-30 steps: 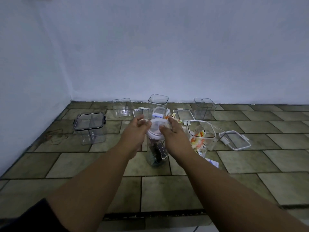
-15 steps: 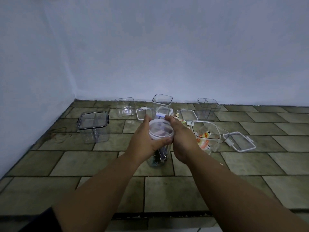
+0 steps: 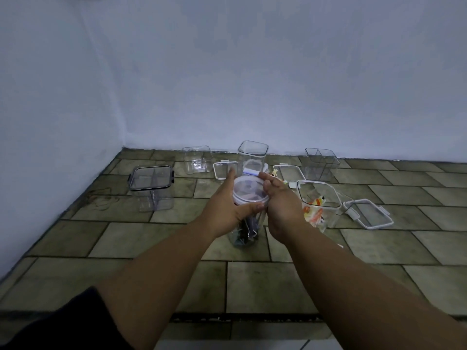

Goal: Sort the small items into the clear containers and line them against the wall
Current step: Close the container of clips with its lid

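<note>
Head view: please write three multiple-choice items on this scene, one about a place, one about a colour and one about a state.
1. Where does the container with the dark-rimmed lid stand?
A. left of the round jar
B. right of it
C. on top of it

2. What colour is the rim of the jar lid?
A. red
B. white
C. green

3. How is the tall square container by the wall?
A. closed with a lid
B. lying on its side
C. upright and open

Answers:
1. A, it stands far to the jar's left.
2. B, a white band rings the lid that the left hand and right hand hold.
3. C, its top shows no lid.
</note>
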